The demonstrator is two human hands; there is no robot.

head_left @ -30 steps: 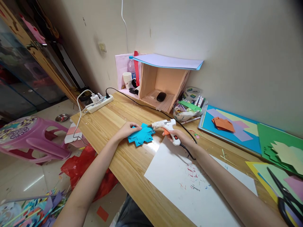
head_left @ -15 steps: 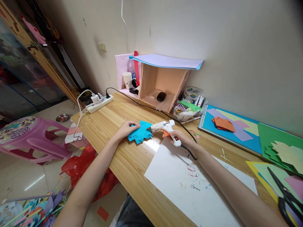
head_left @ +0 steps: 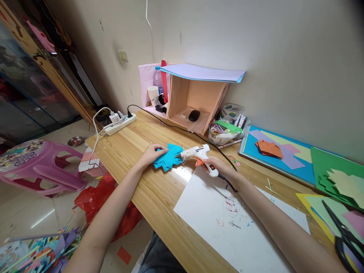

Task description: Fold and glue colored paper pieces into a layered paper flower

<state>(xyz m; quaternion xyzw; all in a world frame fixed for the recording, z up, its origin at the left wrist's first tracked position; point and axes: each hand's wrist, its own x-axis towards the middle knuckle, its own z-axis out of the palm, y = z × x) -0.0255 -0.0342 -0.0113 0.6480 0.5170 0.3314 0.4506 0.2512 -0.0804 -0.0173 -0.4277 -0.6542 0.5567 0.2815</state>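
Note:
My left hand (head_left: 155,153) pinches the left edge of a blue folded paper piece (head_left: 169,157) with pointed edges, just over the wooden table (head_left: 159,189). In my right hand (head_left: 212,163) is a white hot glue gun (head_left: 196,152) with an orange trigger, my fingers closed round its grip. Its nozzle points left and meets the right side of the blue paper; whether it touches is too small to tell. A white sheet (head_left: 216,220) with coloured marks lies under my right forearm.
The glue gun's black cord runs behind it towards a power strip (head_left: 121,125). Beyond stand a cardboard box (head_left: 204,96) and a tub of markers (head_left: 224,132). At right lie orange paper pieces (head_left: 269,148), green paper (head_left: 330,163) and black scissors (head_left: 342,227).

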